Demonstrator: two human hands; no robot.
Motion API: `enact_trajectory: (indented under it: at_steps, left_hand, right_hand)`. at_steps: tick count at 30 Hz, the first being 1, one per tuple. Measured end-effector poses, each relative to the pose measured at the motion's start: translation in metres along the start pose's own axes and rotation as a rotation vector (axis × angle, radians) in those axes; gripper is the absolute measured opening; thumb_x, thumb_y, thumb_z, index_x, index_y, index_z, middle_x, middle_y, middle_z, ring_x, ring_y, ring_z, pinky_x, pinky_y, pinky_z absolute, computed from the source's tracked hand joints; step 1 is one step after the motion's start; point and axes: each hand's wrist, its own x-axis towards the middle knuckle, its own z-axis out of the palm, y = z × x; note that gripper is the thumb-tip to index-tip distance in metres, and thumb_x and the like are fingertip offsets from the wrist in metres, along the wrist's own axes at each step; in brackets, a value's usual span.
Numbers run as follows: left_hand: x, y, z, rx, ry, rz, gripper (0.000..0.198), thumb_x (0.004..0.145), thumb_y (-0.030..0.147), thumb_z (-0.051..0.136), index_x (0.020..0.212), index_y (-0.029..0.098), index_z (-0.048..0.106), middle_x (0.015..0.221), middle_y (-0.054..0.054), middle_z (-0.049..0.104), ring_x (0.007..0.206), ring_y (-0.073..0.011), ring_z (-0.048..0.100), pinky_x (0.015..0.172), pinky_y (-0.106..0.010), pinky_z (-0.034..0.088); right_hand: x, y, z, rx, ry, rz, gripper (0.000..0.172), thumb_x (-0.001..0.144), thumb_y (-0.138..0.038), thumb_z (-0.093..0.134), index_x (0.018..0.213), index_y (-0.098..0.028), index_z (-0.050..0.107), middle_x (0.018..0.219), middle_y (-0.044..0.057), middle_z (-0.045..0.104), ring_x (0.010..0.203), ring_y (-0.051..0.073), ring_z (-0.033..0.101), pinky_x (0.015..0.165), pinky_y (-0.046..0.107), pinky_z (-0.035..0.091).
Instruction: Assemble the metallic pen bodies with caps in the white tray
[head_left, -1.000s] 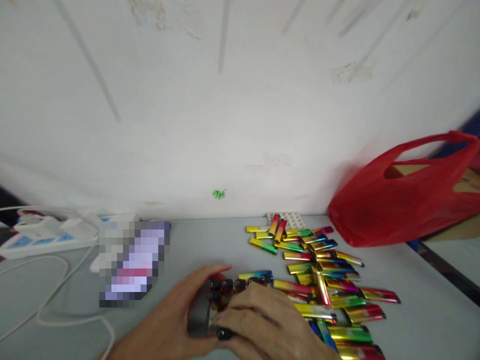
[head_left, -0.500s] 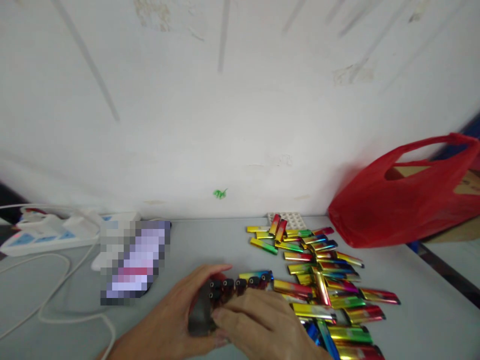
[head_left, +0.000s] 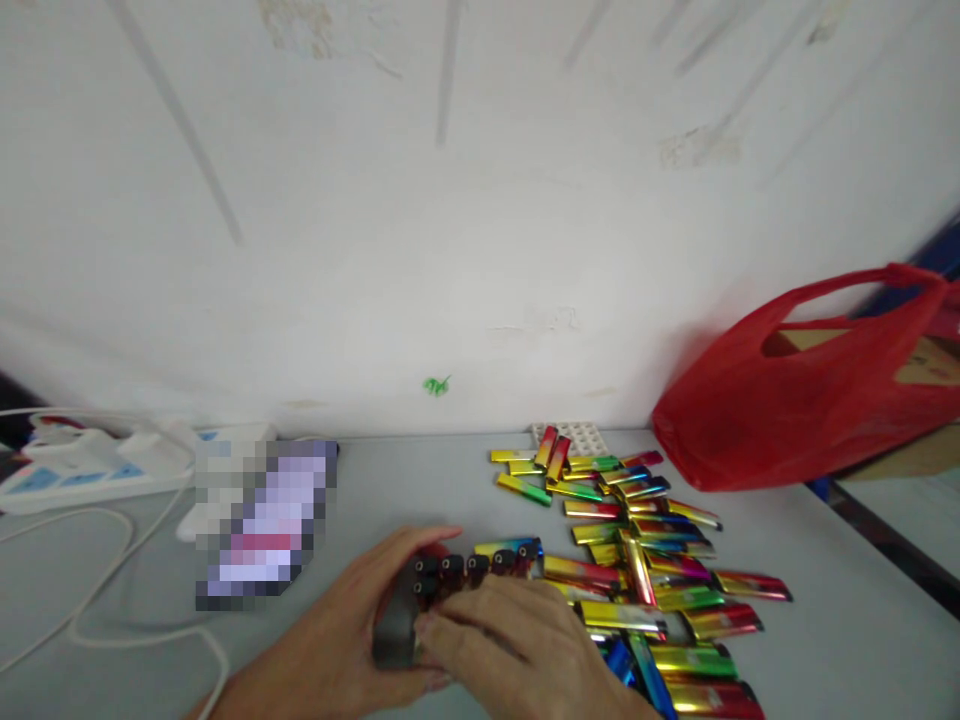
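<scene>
My left hand (head_left: 337, 640) wraps round a dark grey holder (head_left: 394, 625) at the table's near edge, thumb over its far end. A row of black-capped lighters (head_left: 469, 568) stands in that holder. My right hand (head_left: 525, 645) lies over the holder's right side, fingers curled and pressed against it; what they pinch is hidden. A heap of shiny rainbow-coloured lighters (head_left: 637, 560) spreads to the right of both hands.
A red plastic bag (head_left: 780, 400) over a cardboard box sits at the right by the wall. A white power strip (head_left: 90, 465) and loose white cable (head_left: 112, 620) lie at the left. A blurred-out object (head_left: 262, 525) and a white dimpled tray (head_left: 581, 435) rest further back.
The black lighter end that showed under my right fingers one second ago is no longer visible. My right hand has shifted slightly left over the holder. The left hand keeps its hold.
</scene>
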Motion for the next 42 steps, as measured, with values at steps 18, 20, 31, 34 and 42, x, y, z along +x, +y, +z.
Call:
enact_trajectory:
  at_steps: [18, 20, 31, 34, 42]
  left_hand:
    - [-0.001, 0.002, -0.002, -0.027, 0.018, -0.032, 0.09, 0.075, 0.029, 0.097, 0.156, 0.038, 0.056, 0.156, -0.006, 0.064, 0.14, -0.0374, 0.064, 0.124, -0.05, 0.051]
    - [0.0, 0.002, -0.002, -0.033, 0.015, -0.035, 0.09, 0.075, 0.029, 0.097, 0.155, 0.039, 0.056, 0.156, -0.006, 0.064, 0.141, -0.0374, 0.064, 0.124, -0.05, 0.05]
    - [0.002, 0.008, -0.003, -0.026, 0.001, -0.016, 0.089, 0.074, 0.025, 0.098, 0.151, 0.04, 0.056, 0.151, -0.003, 0.066, 0.136, -0.035, 0.067, 0.119, -0.046, 0.054]
    - [0.001, 0.005, -0.003, -0.019, 0.004, -0.008, 0.09, 0.074, 0.025, 0.097, 0.152, 0.039, 0.056, 0.151, -0.003, 0.066, 0.136, -0.0355, 0.066, 0.12, -0.047, 0.053]
    - [0.001, 0.005, -0.003, -0.057, -0.032, -0.012, 0.09, 0.077, 0.024, 0.096, 0.155, 0.041, 0.054, 0.151, -0.003, 0.065, 0.138, -0.0344, 0.066, 0.121, -0.046, 0.053]
  right_hand:
    - [0.01, 0.042, -0.057, -0.066, 0.092, 0.696, 0.011, 0.109, -0.025, 0.062, 0.109, -0.025, 0.073, 0.095, 0.004, 0.072, 0.083, 0.024, 0.068, 0.077, 0.037, 0.051]
    - [0.008, 0.058, -0.065, -0.003, -0.134, 0.756, 0.005, 0.104, -0.026, 0.071, 0.105, -0.025, 0.076, 0.101, 0.005, 0.075, 0.094, 0.027, 0.071, 0.084, 0.039, 0.051]
    - [0.002, 0.055, -0.054, -0.078, -0.501, 0.744, 0.032, 0.091, 0.0, 0.074, 0.114, -0.022, 0.073, 0.122, 0.008, 0.069, 0.109, 0.029, 0.071, 0.093, 0.041, 0.052]
    - [0.002, 0.055, -0.054, -0.03, -0.451, 0.755, 0.029, 0.092, 0.003, 0.071, 0.11, -0.021, 0.068, 0.116, 0.007, 0.07, 0.109, 0.028, 0.069, 0.091, 0.038, 0.051]
    - [0.006, 0.058, -0.055, 0.123, -0.278, 0.675, 0.006, 0.105, -0.019, 0.075, 0.105, -0.025, 0.074, 0.099, 0.001, 0.073, 0.096, 0.024, 0.068, 0.085, 0.033, 0.047]
